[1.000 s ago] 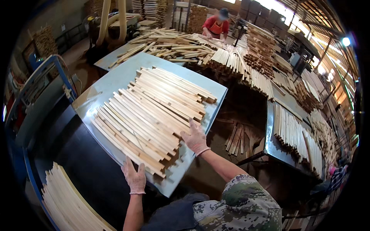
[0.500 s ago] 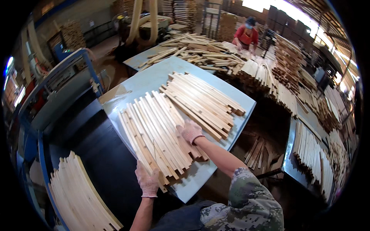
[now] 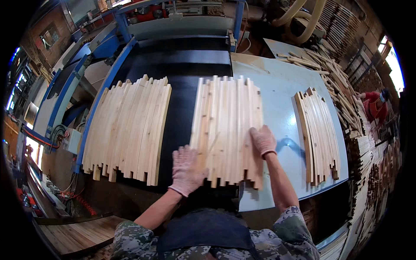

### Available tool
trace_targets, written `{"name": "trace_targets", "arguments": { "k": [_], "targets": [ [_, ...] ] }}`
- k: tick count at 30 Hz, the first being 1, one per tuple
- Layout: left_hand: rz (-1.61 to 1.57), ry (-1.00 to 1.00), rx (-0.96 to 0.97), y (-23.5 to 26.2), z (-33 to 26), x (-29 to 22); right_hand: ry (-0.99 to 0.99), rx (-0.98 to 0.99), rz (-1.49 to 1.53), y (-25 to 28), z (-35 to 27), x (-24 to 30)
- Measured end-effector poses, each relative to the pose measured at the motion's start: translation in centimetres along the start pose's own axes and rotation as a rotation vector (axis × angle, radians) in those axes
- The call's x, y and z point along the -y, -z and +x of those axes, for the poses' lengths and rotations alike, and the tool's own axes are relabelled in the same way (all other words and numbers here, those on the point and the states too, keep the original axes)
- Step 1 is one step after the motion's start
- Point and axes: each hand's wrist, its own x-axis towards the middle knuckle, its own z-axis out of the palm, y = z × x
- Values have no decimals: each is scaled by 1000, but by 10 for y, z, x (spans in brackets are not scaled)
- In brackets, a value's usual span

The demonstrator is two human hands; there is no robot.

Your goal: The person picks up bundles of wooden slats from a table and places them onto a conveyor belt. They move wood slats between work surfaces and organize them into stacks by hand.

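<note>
A row of pale wooden strips (image 3: 225, 130) lies side by side in front of me, across the seam between a black belt bed and a pale blue tabletop. At its lower left edge my left hand (image 3: 186, 170), in a pinkish knit glove, presses with fingers spread. My right hand (image 3: 263, 141), gloved alike, grips the row's right edge with bent fingers; its fingertips are partly hidden. Left of them, a wider batch of strips (image 3: 125, 130) rests on the black bed (image 3: 180, 99). A narrower batch (image 3: 318, 134) sits at the tabletop's right.
A blue machine frame (image 3: 123, 28) crosses the far end of the black bed. The pale blue tabletop (image 3: 281, 95) extends right, with loose strips (image 3: 342, 86) heaped beyond it. A person in red (image 3: 376, 106) stands at far right. Boards (image 3: 78, 234) lie at lower left.
My view has turned left toward the black bed. Both hands have brought one row of strips from the tabletop leftward, partly onto the bed. The other tabletop batch stays behind.
</note>
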Motion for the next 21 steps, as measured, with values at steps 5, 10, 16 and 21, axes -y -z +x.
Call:
{"name": "trace_targets", "arguments": {
  "k": [5,10,16,21],
  "targets": [
    [48,168,-43,25,-38,73,215,166,77,-55,-25,80],
    [40,152,-96,26,-55,91,166,168,26,-49,-37,91],
    [40,116,-77,34,-60,100,227,152,71,-47,-41,78],
    [-358,188,-414,53,-101,198,288,-163,196,-60,-45,19]
  ]
}}
